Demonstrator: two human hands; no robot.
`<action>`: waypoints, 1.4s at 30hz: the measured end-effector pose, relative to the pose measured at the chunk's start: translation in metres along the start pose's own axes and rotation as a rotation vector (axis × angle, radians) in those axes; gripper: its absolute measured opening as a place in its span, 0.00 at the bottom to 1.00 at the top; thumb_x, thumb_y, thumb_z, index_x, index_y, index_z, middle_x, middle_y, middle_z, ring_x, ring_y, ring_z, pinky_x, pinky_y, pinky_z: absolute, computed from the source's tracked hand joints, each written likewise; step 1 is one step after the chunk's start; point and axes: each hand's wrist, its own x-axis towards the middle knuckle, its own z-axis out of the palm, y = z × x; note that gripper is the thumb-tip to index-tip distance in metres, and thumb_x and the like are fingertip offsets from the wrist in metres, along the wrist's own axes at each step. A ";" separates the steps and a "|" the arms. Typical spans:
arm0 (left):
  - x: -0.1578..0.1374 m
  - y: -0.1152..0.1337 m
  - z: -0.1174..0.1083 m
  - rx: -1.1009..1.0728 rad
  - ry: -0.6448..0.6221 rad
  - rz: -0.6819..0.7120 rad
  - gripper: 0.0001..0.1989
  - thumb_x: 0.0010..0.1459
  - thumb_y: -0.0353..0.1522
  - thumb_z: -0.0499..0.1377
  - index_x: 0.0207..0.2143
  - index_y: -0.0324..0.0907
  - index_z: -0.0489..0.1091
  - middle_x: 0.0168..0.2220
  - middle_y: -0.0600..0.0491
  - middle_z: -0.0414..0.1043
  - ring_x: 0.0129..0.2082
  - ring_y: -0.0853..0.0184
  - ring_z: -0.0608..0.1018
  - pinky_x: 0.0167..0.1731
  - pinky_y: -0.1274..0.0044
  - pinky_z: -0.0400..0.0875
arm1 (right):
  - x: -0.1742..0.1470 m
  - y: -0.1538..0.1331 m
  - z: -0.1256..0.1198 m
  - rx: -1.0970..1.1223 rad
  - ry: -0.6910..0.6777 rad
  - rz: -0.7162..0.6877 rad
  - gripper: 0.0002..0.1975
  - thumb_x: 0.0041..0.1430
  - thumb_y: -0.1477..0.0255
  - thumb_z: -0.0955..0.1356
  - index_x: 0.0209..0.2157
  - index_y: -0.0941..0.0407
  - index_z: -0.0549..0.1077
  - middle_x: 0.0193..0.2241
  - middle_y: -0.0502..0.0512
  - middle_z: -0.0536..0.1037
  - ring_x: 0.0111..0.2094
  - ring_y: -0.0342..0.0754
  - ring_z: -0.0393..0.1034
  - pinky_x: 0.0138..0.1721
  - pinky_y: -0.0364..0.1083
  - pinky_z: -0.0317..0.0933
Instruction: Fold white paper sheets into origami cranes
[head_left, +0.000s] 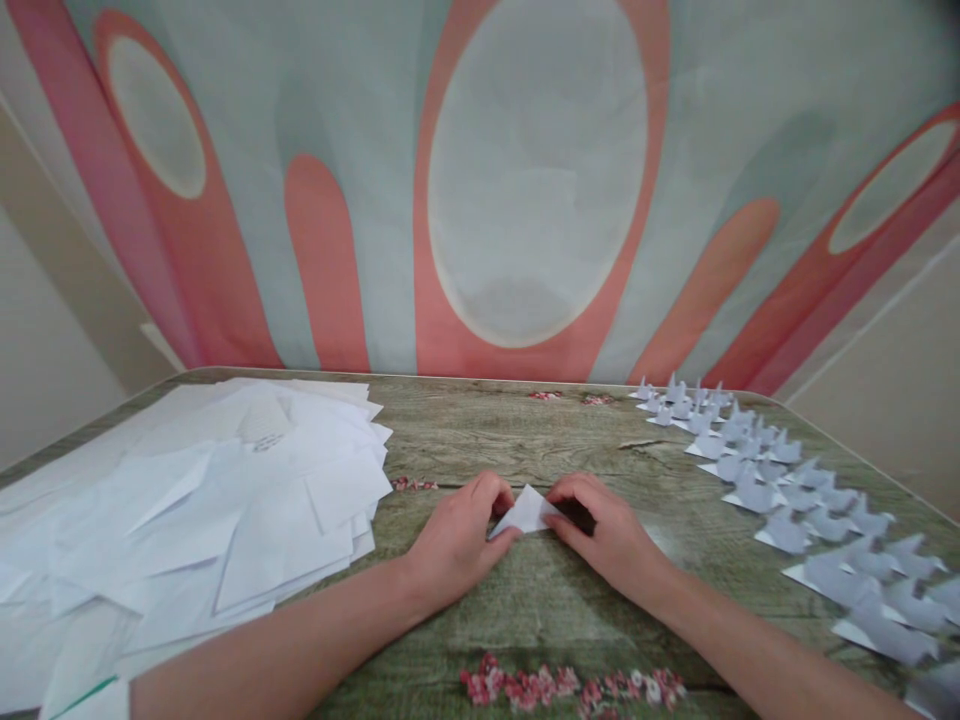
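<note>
A small white sheet of folded paper, triangular with its point facing away from me, is held between my two hands over the middle of the table. My left hand pinches its left corner with thumb and fingers. On the other side, my right hand grips the right corner the same way. Some fingertips are hidden behind the paper.
A broad, loose pile of white paper sheets covers the table's left side. Rows of folded white paper figures line the right side. The wood-grain table has printed pink flowers and meets a patterned backdrop behind.
</note>
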 end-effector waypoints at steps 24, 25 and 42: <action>0.002 0.002 0.002 -0.279 0.039 0.006 0.05 0.54 0.27 0.53 0.34 0.41 0.59 0.30 0.56 0.65 0.29 0.71 0.70 0.31 0.79 0.66 | -0.004 -0.005 0.003 -0.032 0.127 -0.202 0.15 0.54 0.75 0.66 0.45 0.54 0.64 0.40 0.57 0.70 0.42 0.51 0.63 0.42 0.51 0.61; 0.002 0.002 0.002 -0.274 0.035 0.007 0.05 0.54 0.27 0.53 0.34 0.41 0.59 0.30 0.56 0.65 0.29 0.71 0.70 0.31 0.79 0.65 | -0.004 -0.005 0.004 -0.029 0.118 -0.204 0.15 0.54 0.76 0.66 0.45 0.54 0.64 0.40 0.57 0.70 0.42 0.50 0.63 0.42 0.51 0.61; -0.001 0.006 -0.004 -0.130 -0.045 0.125 0.04 0.56 0.28 0.51 0.33 0.41 0.64 0.32 0.53 0.66 0.32 0.69 0.68 0.33 0.79 0.62 | -0.001 -0.007 0.000 0.109 0.076 -0.214 0.03 0.55 0.76 0.65 0.31 0.54 0.66 0.33 0.54 0.70 0.37 0.47 0.65 0.38 0.47 0.62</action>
